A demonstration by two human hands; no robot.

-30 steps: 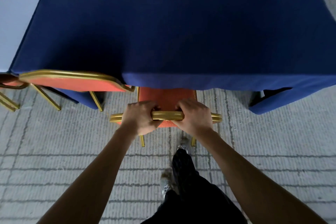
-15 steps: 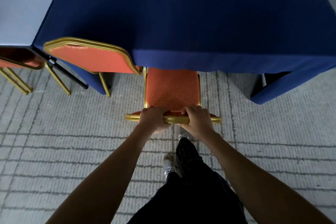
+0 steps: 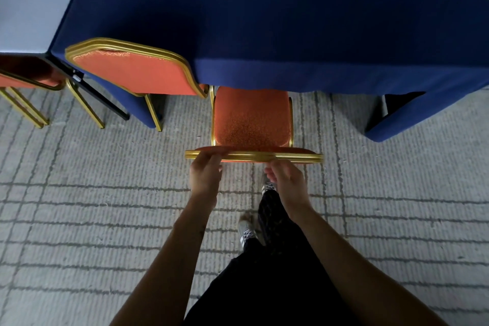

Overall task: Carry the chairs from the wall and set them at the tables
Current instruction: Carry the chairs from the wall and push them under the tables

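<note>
Front chair (image 3: pixel 251 119): orange-red seat, speckled with a fine glittery grain, gold frame all round. Tablecloth (image 3: pixel 291 21) above it is deep navy, plain, no pattern. Next chair (image 3: pixel 132 74) to the left has the same orange on its back, with a faint wavy weave near the top and a ribbed gold rim. Far-left chair (image 3: pixel 23 74) is a darker red, again with gold tubing. Pale table (image 3: pixel 29 0) is a flat grey-white, its leg (image 3: pixel 100 95) black. Carpet (image 3: pixel 92 206) is light grey, ribbed, crossed by a darker grey grid. My trousers (image 3: pixel 264 286) are black, my shoe (image 3: pixel 246 231) white with dark stripes.
</note>
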